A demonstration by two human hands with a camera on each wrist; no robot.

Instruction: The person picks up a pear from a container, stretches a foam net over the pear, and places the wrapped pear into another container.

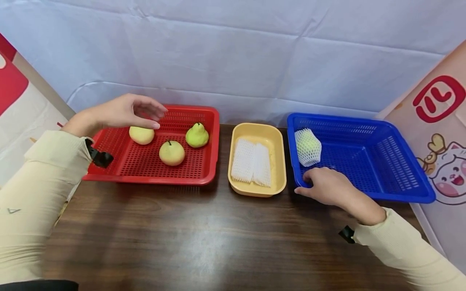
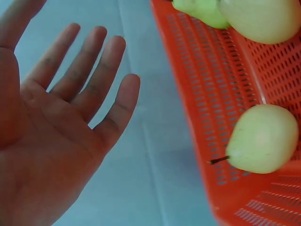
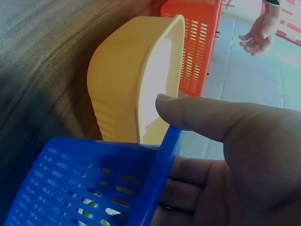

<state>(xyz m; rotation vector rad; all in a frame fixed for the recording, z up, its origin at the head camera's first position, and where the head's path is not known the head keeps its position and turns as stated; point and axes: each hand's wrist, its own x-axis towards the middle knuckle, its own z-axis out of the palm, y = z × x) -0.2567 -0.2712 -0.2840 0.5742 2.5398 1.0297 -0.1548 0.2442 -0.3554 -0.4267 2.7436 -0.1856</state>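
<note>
Right of the yellow tray point(image 1: 278, 163), my right fingers point(image 3: 193, 170) grip the blue basket point(image 1: 364, 161), a red emblem point(image 1: 429, 103) beyond; leftward, my left fingers point(image 2: 101, 73) spread loose.

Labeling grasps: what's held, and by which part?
Right hand holds the blue basket by its rim, at the near left corner. Left hand holds nothing.

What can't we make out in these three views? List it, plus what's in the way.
Head: top of the leftmost pear, hidden by the left hand.
Head: skin of the wrapped fruit, veiled by netting.
Head: number of spare foam nets; they lie too close to count.
Left wrist: rest of the green pear, cut off by the top edge.
Right wrist: fingertips of the right hand, behind the blue basket.
</note>
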